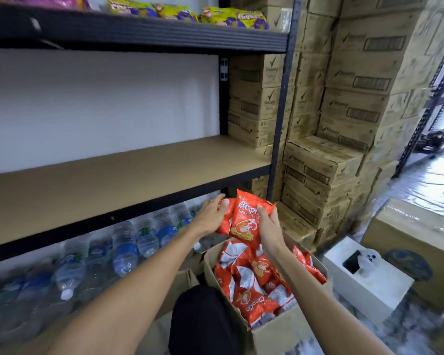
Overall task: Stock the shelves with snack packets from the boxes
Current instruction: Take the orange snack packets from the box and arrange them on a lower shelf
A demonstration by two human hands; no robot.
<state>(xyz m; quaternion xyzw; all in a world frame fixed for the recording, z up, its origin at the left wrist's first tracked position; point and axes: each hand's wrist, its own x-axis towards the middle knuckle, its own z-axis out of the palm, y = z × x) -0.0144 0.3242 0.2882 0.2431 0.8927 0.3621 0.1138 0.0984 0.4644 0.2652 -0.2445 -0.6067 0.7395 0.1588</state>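
Between both hands I hold a small bunch of orange-red prawn snack packets [246, 221], lifted just above an open cardboard box [274, 336] full of the same packets. My left hand [213, 216] presses the bunch from the left with fairly straight fingers. My right hand [269, 226] grips it from the right, thumb curled over the front packet. The packets hang just below the front edge of the bare brown middle shelf [113, 185].
Yellow and purple snack packets [187, 14] lie on the top shelf. Water bottles [123, 249] fill the space under the middle shelf. Stacked cartons [344, 103] rise at the right, with a white box [369, 280] and another carton [418, 239] on the floor.
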